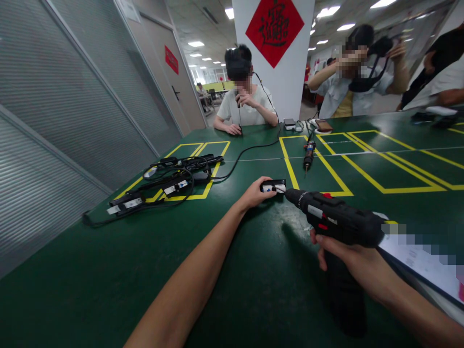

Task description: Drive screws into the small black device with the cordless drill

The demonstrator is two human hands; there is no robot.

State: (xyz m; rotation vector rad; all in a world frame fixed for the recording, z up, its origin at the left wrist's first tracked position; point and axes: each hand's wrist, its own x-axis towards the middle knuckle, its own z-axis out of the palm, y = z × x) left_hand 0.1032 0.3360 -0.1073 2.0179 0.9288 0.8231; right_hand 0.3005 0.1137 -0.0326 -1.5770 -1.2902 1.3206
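My left hand (256,194) reaches out over the green table (108,270) and is closed on a small black box with a white label (273,186), pressing it to the tabletop. My right hand (348,258) grips the handle of a black cordless drill (337,222) with red marks. The drill's tip points left and touches the right end of the small box.
A tangle of black adapters and cables (166,183) lies at the left inside a yellow-taped rectangle. A second screwdriver (309,155) lies farther back. Papers on a board (424,261) sit at the right. A person (244,104) sits across the table; others stand at the far right.
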